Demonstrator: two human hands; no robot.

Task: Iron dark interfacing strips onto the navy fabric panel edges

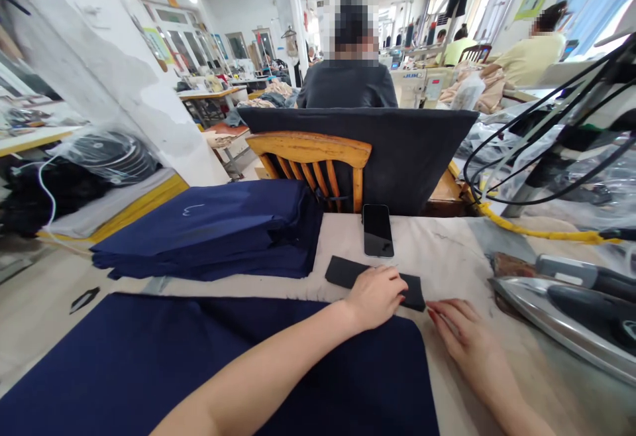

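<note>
A strip of black fabric lies on the pale table cover, just beyond the upper edge of a large navy fabric piece. My left hand reaches across from the left and is closed over the middle of the strip, its fingers curled and hiding part of it. At the strip's right end is my right hand, thumb and fingers stretched toward the corner with a small gap between the tips. Nothing shows between those fingers.
A stack of folded navy fabric sits at the back left. A phone lies beyond the strip. To the right is an iron, with cables above it. A wooden chair and a seated person are ahead.
</note>
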